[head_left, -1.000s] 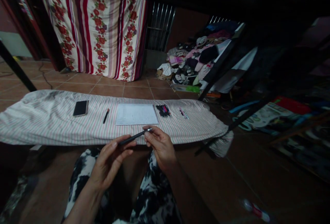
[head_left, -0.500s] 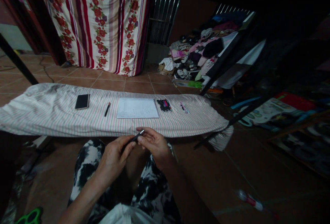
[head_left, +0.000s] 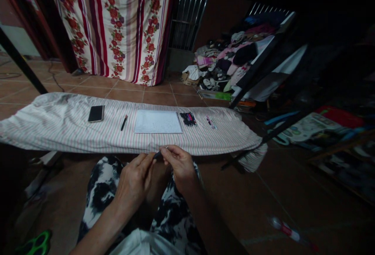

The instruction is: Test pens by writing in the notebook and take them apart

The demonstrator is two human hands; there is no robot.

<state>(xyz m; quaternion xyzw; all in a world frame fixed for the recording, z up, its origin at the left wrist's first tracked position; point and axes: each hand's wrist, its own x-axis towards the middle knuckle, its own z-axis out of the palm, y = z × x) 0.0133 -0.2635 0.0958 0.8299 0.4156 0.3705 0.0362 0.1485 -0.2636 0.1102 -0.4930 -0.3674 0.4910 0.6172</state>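
A dark pen (head_left: 158, 155) is held between my two hands, just off the near edge of the cloth-covered surface and above my lap. My left hand (head_left: 135, 176) is closed on its lower left end, while the thumb and fingers of my right hand (head_left: 179, 167) pinch the other end and hide much of it. Beyond my hands lies an open spiral notebook (head_left: 158, 122) with faint marks on its page. A black pen with a reddish end (head_left: 124, 123) rests left of the notebook, and a row of dark pens (head_left: 188, 119) sits to its right.
The striped cloth (head_left: 73, 137) also carries a dark phone-like object (head_left: 96, 114) at left and small slim items (head_left: 210, 122) at right. Dark bars slant at both sides. A clothes pile (head_left: 228, 59) stands behind; a bottle (head_left: 285, 229) lies on the floor.
My right fingers have moved over the pen's silver end, covering more of it. My left hand has turned and shifted slightly right. The camera view has shifted a little.
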